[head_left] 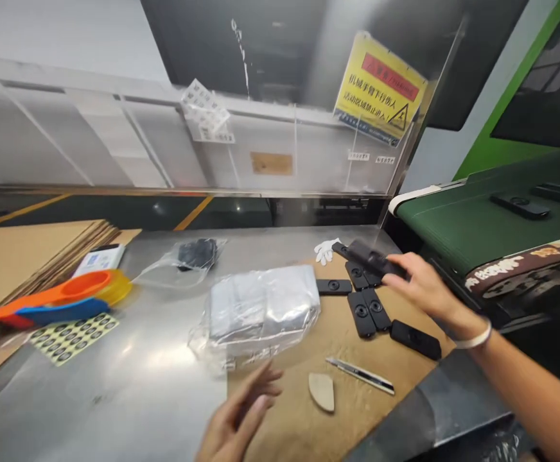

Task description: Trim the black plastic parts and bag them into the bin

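Note:
My right hand (422,285) reaches out to the right and is closed on a black flat plastic part (369,255), held just above several more black parts (369,311) lying on a brown board (309,410). My left hand (239,417) hovers low at the bottom centre, fingers stretched out and apart, holding nothing. It is nearest a clear plastic bundle of white bags (258,311) in the middle of the metal table (116,391). A white bracelet circles my right wrist.
A utility knife (361,375) and a beige wedge (322,391) lie on the board. At left are stacked cardboard (15,256), orange and blue tools (63,298) and a sticker sheet (70,337). A green conveyor (482,224) with black parts runs on the right.

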The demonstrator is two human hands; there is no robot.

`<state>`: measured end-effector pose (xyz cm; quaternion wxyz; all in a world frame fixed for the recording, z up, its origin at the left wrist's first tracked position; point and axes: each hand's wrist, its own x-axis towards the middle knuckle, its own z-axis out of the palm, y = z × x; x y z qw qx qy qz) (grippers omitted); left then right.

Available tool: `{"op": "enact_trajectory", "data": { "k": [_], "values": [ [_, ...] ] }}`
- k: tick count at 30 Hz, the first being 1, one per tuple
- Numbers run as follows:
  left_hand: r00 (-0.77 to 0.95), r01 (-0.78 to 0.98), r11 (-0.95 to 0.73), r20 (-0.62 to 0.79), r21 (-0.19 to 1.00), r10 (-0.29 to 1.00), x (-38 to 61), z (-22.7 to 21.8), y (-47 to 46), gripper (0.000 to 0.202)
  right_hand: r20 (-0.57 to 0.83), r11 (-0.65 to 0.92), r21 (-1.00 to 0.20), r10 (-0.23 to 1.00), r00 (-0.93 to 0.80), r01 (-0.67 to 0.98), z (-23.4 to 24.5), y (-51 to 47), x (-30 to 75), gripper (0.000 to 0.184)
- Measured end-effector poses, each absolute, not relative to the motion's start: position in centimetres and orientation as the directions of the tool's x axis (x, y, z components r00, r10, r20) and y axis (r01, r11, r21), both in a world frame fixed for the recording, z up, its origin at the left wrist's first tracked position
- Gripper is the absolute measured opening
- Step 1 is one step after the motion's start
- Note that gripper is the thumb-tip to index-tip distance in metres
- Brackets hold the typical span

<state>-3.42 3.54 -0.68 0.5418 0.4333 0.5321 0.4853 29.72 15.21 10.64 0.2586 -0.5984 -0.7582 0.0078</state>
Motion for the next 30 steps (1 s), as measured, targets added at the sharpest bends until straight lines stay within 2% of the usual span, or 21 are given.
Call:
{"op": "enact_trajectory", "data": {
  "k": [1,3,5,7,8,10,12,15,18,21,23,25,28,30],
  "values": [
    [0.018,-0.256,0.181,-0.183,0.949,0.983,-2.0,-0.4,3.4,0.061,0.352,0.376,-0.326,0.900,-0.258,0.867,9.5,12.7,26.3,0.036],
    [0.057,-0.560,0.196,-0.198,0.805,0.978,0.2,0.2,3.2,0.073,0.301,0.573,-0.346,0.818,-0.491,0.743,7.3,7.9,20.3,0.043],
    [-0.010,-0.716,0.211,-0.312,0.666,0.950,1.1,0.5,2.6,0.064,0.303,0.656,-0.365,0.754,-0.583,0.660,5.2,4.4,16.3,0.049],
    [-0.122,-0.762,0.183,-0.416,0.621,0.901,0.6,0.2,1.8,0.055,0.275,0.670,-0.443,0.734,-0.621,0.595,2.6,2.9,14.3,0.046],
    [-0.179,-0.749,0.161,-0.429,0.643,0.885,-0.1,-0.2,1.4,0.052,0.271,0.640,-0.448,0.763,-0.587,0.625,1.1,2.7,14.0,0.040],
    [-0.245,-0.658,0.123,-0.365,0.743,0.898,-1.8,-1.1,0.5,0.045,0.290,0.526,-0.383,0.849,-0.442,0.760,-2.1,3.2,14.3,0.031],
    [-0.181,-0.519,0.125,-0.251,0.846,0.951,-3.5,-2.0,-0.4,0.040,0.314,0.413,-0.314,0.895,-0.317,0.855,-5.3,3.9,15.0,0.029],
    [-0.029,-0.320,0.112,-0.128,0.941,0.991,-5.1,-2.8,-1.4,0.035,0.300,0.423,-0.337,0.895,-0.330,0.841,-7.9,4.1,15.7,0.030],
    [-0.019,-0.151,0.054,-0.058,0.987,0.998,-5.5,-2.8,-1.9,0.030,0.302,0.464,-0.448,0.883,-0.359,0.764,-6.2,2.8,15.3,0.033],
    [0.006,-0.024,0.016,-0.016,1.000,1.000,-5.3,-2.7,-2.0,0.027,0.366,0.575,-0.597,0.816,-0.448,0.559,-1.5,0.7,13.8,0.044],
    [0.041,0.030,-0.027,0.026,0.999,0.999,-5.1,-2.8,-2.0,0.026,0.458,0.731,-0.565,0.663,-0.592,0.381,1.3,-0.3,12.5,0.052],
    [0.057,0.082,-0.087,0.082,0.993,0.995,-4.9,-3.0,-2.2,0.023,0.497,0.801,-0.517,0.569,-0.655,0.303,2.8,-0.8,11.4,0.054],
    [0.098,0.167,-0.134,0.119,0.977,0.988,-4.9,-3.4,-2.6,0.015,0.467,0.766,-0.527,0.622,-0.629,0.367,2.9,-1.0,10.7,0.053],
    [0.124,0.172,-0.134,0.114,0.976,0.986,-4.9,-3.5,-2.7,0.018,0.482,0.756,-0.546,0.636,-0.603,0.361,2.3,-1.1,10.7,0.053]
  ]
}}
